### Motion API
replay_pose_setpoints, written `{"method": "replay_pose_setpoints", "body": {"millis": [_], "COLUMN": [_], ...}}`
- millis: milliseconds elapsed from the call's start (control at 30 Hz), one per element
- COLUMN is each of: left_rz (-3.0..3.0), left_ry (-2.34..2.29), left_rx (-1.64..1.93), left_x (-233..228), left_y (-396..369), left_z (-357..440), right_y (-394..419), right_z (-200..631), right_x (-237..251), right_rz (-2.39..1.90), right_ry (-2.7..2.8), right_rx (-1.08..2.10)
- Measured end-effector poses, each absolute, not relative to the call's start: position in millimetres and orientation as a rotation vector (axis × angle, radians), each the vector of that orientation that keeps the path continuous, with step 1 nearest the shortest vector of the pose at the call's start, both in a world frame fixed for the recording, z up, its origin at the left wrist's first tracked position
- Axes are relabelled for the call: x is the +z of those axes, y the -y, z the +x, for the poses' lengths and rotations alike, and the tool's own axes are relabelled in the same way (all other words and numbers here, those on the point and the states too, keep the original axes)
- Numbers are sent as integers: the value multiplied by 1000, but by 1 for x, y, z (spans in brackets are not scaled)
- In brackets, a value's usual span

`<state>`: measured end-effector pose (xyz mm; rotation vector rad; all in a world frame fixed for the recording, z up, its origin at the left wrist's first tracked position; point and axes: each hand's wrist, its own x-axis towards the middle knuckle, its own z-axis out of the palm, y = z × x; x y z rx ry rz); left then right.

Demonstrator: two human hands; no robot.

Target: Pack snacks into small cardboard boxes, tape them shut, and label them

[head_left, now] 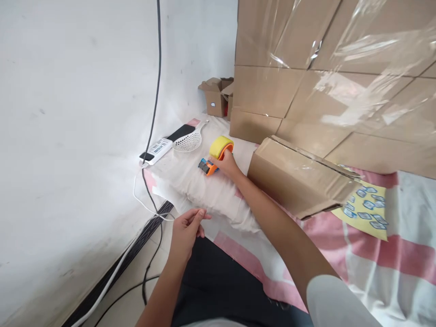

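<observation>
My right hand [227,164] is wrapped round a tape dispenser [213,167], orange and blue with a dark cutting end. A wide roll of yellow tape [220,146] sits on it. The dispenser is at the cloth surface, its cutting end pointing left. Nearer to me, my left hand [190,225] is closed, with the thumb pressed against the curled fingers. Whatever lies in that pinch, if anything, is too small to tell. Just beyond the tape lies a white perforated skimmer [189,141].
A white power bank [157,150] and a black flat object [181,132] lie by the wall. Taped cartons [272,91] stack up at right, with a long cardboard box [296,177] before them. A small open carton [214,100] stands behind. Cables [155,109] hang along the left.
</observation>
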<state>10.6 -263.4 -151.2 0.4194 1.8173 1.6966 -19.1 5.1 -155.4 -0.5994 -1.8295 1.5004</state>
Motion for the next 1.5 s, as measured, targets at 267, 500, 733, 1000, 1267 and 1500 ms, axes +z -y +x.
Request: {"method": "replay_pose_setpoints", "body": {"millis": [267, 500, 733, 1000, 1267, 1500], "left_rz": [555, 1244, 1935, 1772, 1020, 907], "left_ry": [-1671, -1794, -1559, -1227, -1298, -1850], "left_rx": [1661, 1333, 1095, 946, 1281, 1642], "left_x": [-145, -123, -114, -91, -77, -102], "left_y": [254, 228, 193, 173, 188, 196], "left_z": [-4, 5, 44, 72, 36, 0], "right_y": [18, 86, 133, 145, 112, 52], "right_z": [49, 165, 234, 280, 234, 248], "right_x": [-89, -53, -68, -49, -6, 42], "right_rz": [-648, -638, -707, -786, -615, -844], "right_ry": [2253, 2331, 2099, 2051, 2282, 2138], "right_rx": [1600, 1450, 931, 617, 543, 805]}}
